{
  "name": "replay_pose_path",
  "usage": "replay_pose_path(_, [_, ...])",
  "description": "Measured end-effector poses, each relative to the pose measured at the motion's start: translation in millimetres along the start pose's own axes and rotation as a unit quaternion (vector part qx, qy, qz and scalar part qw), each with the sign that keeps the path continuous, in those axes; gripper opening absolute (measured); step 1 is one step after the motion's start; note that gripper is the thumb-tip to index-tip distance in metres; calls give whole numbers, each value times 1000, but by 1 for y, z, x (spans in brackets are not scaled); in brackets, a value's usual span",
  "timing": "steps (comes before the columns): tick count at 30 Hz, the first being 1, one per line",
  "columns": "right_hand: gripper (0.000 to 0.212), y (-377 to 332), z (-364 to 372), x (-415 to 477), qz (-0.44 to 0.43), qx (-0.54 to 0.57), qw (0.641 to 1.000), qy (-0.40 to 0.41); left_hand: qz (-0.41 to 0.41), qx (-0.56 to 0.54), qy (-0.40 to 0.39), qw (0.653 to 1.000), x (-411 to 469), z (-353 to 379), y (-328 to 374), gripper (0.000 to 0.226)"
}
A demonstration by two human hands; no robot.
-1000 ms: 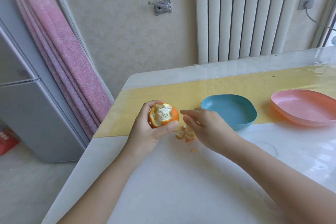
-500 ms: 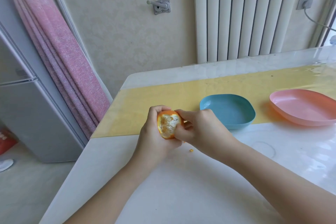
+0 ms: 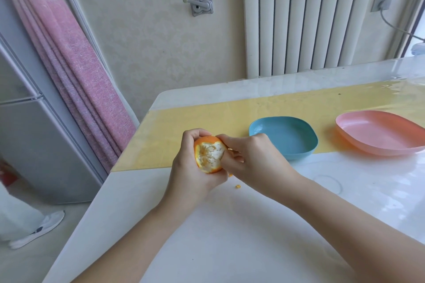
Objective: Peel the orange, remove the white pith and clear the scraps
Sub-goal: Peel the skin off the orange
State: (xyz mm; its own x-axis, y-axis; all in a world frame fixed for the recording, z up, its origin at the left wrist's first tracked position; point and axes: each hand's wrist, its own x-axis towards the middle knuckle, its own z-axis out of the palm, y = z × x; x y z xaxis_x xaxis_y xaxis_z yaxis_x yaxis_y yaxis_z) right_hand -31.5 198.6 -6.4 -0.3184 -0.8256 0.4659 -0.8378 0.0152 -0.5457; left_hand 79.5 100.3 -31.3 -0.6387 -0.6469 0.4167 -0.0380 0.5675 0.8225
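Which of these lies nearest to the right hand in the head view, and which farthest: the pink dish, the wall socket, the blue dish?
1. Blue dish, just beyond the right hand.
2. Pink dish, further right on the table.
3. Wall socket, high up at the back right.

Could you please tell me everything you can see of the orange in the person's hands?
The partly peeled round orange shows a patch of white pith and pale flesh facing the camera, ringed by orange rind. The left hand grips it from the left and below, over the glossy white table; the fingers of the right hand pinch its upper right edge.
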Motion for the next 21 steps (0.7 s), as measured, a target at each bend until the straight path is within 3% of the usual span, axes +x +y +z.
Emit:
replay_pose_path(10, [15,9,1,2,-19,-67,998,6,-13,-43,-32,998,0,3,-6,62])
replay_pose_path(16, [20,9,-4,1,-19,-23,1000,11,-25,-87,-55,994,5,2,-11,60])
replay_pose_path(21, [21,8,-11,1,-10,-22,1000,-10,-68,-151,-166,972,11,-11,-3,60])
